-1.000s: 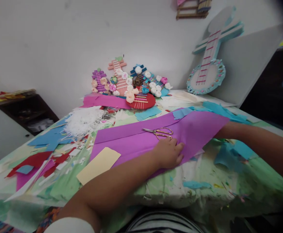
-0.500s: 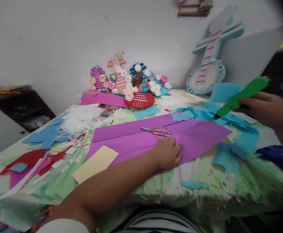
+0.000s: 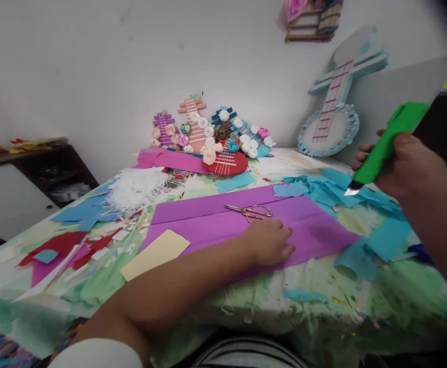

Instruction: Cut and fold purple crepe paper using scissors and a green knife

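At 9 o'clock of left hand: cream card [image 3: 156, 253] flat on bench [image 3: 323, 286]. Mid-bench: purple sheet [image 3: 215, 220] spread flat. On sheet: gold scissors [image 3: 251, 210], 12 o'clock of left hand, just beside it. Then left hand [image 3: 269, 243], palm down on sheet's near edge, fingers flat, gripping nothing. At 3 o'clock of sheet: blue scraps [image 3: 334, 186]. At 2 o'clock, raised: right hand [image 3: 407, 163], fingers closed round green knife [image 3: 387, 143], blade out, tip down, off paper. Judgement: press firm, left fingers and scissors clear of blade line.
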